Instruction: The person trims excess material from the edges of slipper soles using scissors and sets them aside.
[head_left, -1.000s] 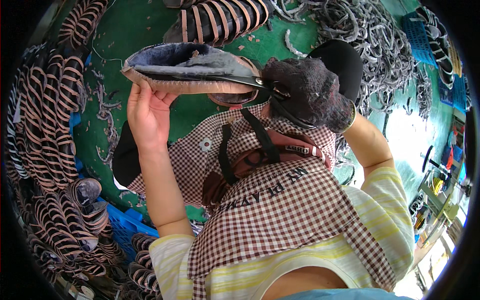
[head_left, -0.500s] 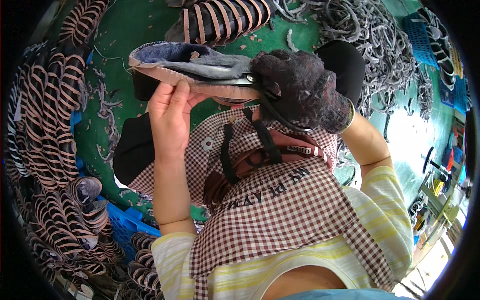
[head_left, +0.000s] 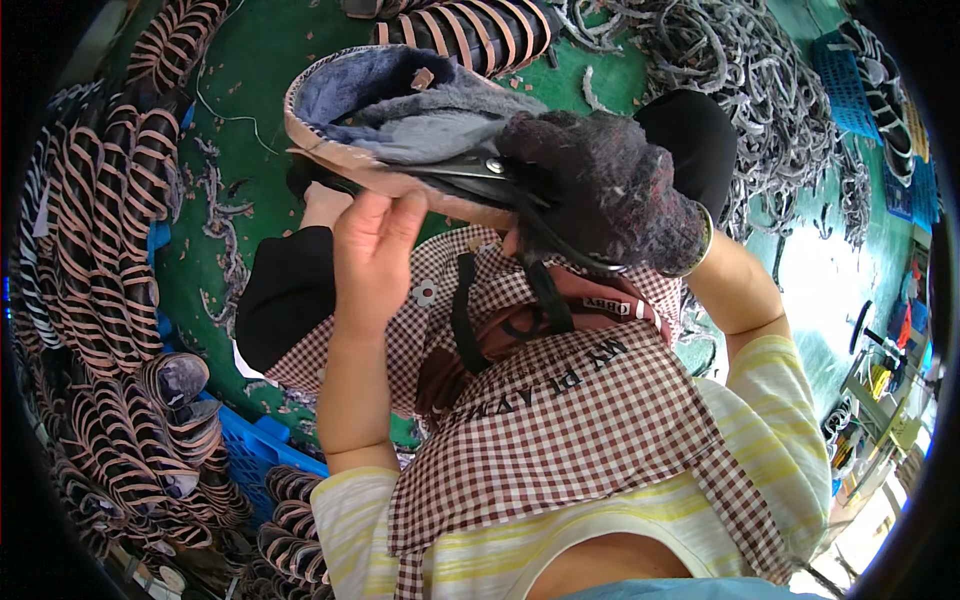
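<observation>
A shoe upper (head_left: 330, 95) with a fluffy grey-blue lining and a tan edge is held up in front of me. My left hand (head_left: 370, 260) is bare and pinches its lower tan edge between thumb and fingers. A dark, fuzzy glove covers my right hand (head_left: 610, 185), closed round the handles of dark metal scissors (head_left: 493, 167). The scissors' blades lie along the upper's side, between lining and tan edge; their tips are hard to make out. A small tan scrap (head_left: 424, 78) rests on the lining.
Stacked shoe uppers (head_left: 100, 220) line the left, by a blue crate (head_left: 250, 440). Another row of uppers (head_left: 470, 35) lies ahead on the green floor (head_left: 260, 90). A heap of grey fleece strips (head_left: 740, 110) spreads at the far right, near blue baskets (head_left: 845, 85) holding shoes.
The shoe upper has tilted, showing more of its lining, and its left end has shifted up and right. My left hand has moved right and slightly down along its edge. The scissors stay at its side.
</observation>
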